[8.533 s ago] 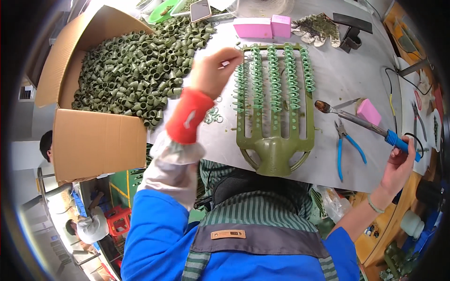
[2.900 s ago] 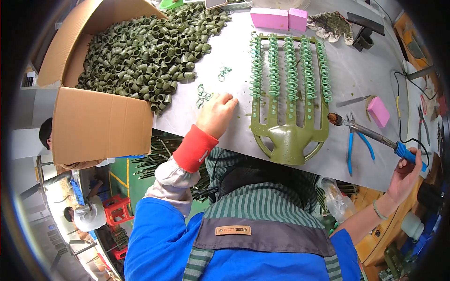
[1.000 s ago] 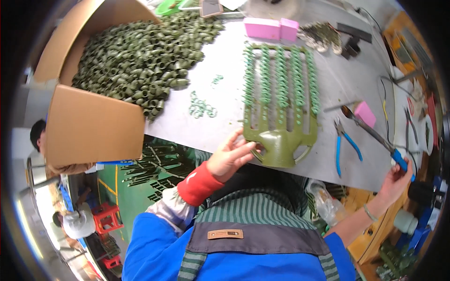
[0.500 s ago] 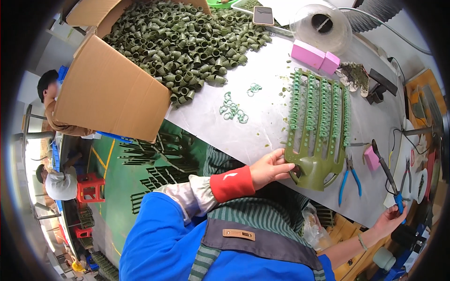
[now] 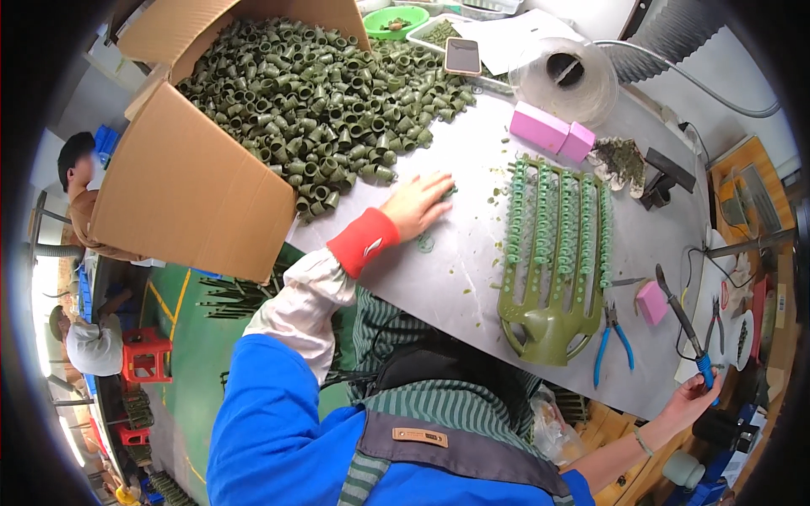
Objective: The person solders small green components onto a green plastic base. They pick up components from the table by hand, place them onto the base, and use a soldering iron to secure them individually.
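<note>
My left hand [image 5: 416, 207] lies over the tabletop with its fingers stretched out, covering most of a small group of green rings [image 5: 426, 244]. A few of those rings show beside the palm and fingertips. At the right, my right hand [image 5: 699, 393] is closed around the blue handle of a long dark tool with a cord, which looks like a soldering iron [image 5: 685, 325]. Between the hands rests an olive-green comb-shaped plastic rack [image 5: 547, 325]. Rows of small green rings line its long bars.
A cardboard box [image 5: 181, 185] spills a heap of olive plastic cups [image 5: 312, 110] at the far left. Pliers with blue handles [image 5: 613, 344], pink blocks [image 5: 540, 126], a pink piece [image 5: 651, 303], a glove [image 5: 620, 163] and a clear spool [image 5: 591, 84] surround the rack. A phone [image 5: 462, 56] lies farther back.
My left hand has let go of the rack and moved left and away from me, onto the loose rings. My right hand still holds the soldering iron.
</note>
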Motion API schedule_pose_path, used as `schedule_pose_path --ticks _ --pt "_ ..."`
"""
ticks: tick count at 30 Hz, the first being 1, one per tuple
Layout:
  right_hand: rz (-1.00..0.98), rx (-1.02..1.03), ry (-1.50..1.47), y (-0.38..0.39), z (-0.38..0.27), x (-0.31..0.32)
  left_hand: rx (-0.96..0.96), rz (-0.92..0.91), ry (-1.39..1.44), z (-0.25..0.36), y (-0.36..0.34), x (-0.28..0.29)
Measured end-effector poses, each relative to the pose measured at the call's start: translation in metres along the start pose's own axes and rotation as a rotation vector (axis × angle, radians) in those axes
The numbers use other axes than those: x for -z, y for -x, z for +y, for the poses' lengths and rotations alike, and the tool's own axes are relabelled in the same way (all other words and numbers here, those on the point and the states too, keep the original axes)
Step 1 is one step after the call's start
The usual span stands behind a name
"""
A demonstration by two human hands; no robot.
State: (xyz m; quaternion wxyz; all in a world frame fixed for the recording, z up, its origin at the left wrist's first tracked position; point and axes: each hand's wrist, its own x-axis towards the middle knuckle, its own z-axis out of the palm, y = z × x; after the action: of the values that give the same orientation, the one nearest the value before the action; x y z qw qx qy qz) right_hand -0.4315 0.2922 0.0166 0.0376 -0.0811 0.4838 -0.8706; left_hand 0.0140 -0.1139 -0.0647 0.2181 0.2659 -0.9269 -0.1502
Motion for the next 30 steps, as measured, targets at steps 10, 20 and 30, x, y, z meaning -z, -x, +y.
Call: schedule_pose_path --ticks 10,20,30 --pt "0.018 0.201 0.252 0.0 0.001 -0.023 -0.063 0.207 0.142 -0.054 -0.1 0.03" --pt "0.096 -0.112 0.086 -0.01 -0.016 -0.026 0.42 0.341 -0.249 -0.226 -0.299 0.039" --pt "0.168 0.053 0.357 0.001 -0.016 -0.025 0.283 0.013 -0.227 -0.331 -0.372 0.013"
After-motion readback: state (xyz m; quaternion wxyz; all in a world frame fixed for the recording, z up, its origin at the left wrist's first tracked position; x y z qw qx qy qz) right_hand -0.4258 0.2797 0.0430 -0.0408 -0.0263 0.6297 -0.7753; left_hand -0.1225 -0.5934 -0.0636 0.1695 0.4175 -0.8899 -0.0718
